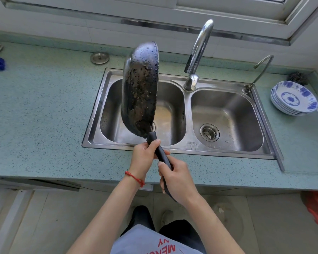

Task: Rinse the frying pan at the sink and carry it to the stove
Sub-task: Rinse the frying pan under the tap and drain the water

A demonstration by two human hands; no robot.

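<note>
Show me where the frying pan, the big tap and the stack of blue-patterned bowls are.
frying pan (pixel 140 92), head view, on its wet underside.
big tap (pixel 200 46), head view, on the curved spout.
blue-patterned bowls (pixel 294 98), head view, inside the top bowl.

Bare forearms, a red cord bracelet (pixel 135 178) on the left wrist, grey red-lettered shirt (pixel 154 242), dark trousers (pixel 182 230).

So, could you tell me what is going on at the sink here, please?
A person holds a wet black frying pan by its long dark handle with both hands, the left hand nearer the pan and the right hand behind it. The pan is tipped on edge above the left basin of the stainless steel double sink. No water can be seen running from the curved chrome tap. A stack of blue-and-white bowls sits on the counter to the right.
</note>
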